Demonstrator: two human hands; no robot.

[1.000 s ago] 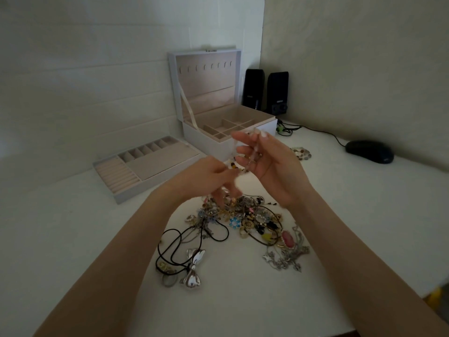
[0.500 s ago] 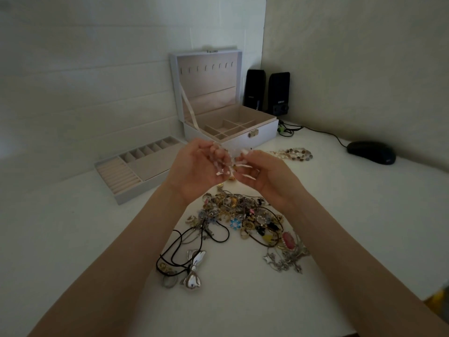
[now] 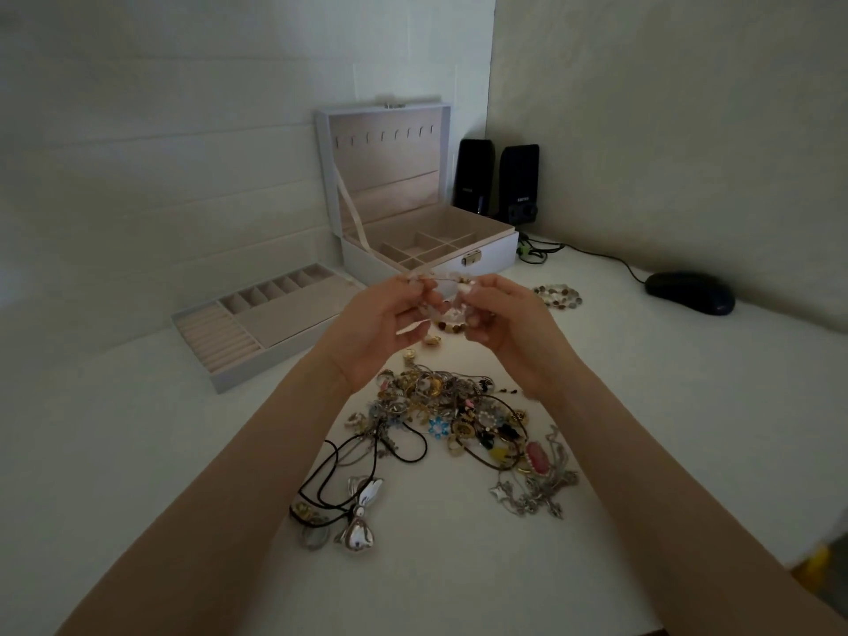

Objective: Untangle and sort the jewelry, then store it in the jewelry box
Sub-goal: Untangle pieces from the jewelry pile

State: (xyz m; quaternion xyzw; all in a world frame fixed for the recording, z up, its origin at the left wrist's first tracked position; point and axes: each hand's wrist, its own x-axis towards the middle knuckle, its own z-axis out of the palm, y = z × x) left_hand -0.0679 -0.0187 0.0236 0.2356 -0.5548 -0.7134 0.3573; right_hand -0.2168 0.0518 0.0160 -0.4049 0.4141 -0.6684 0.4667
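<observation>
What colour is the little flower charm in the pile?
Bright blue; the flower charm shows best in the head view.

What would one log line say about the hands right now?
left hand: pinches beaded strand | right hand: pinches beaded strand | jewelry pile: on table | jewelry box: open

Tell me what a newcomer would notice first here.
The left hand and right hand meet at mid-frame, each pinching a thin beaded strand stretched between them above the table. Right beneath them lies a tangled pile of jewelry. Behind the hands stands the open box, with its tray lying to its left.
</observation>
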